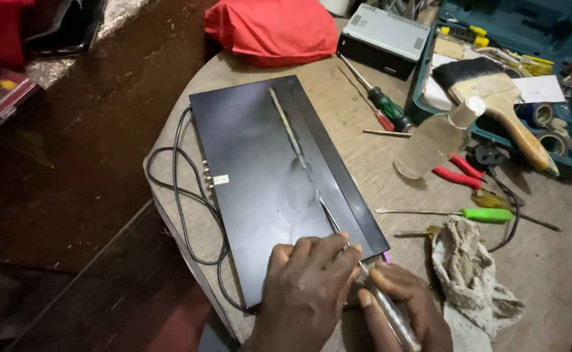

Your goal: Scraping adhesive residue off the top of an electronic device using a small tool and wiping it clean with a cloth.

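A flat black electronics box (260,156) lies on a round table (553,261), its glossy lid reflecting a long tool. My right hand (403,309) grips a screwdriver with a clear handle (390,313); its metal shaft reaches onto the lid near the box's near right corner. My left hand (305,293) rests on the lid at that corner, fingers curled beside the shaft, steadying it. A black cable (181,195) loops from the box's left side over the table edge.
To the right lie a dirty rag (472,274), a green-handled screwdriver (481,214), red pliers (459,173), a clear bottle (436,140), more screwdrivers (384,104). An open teal toolcase (560,26) holds a paintbrush (495,98) and tape. A small grey device (384,36) and red cloth (273,29) sit behind.
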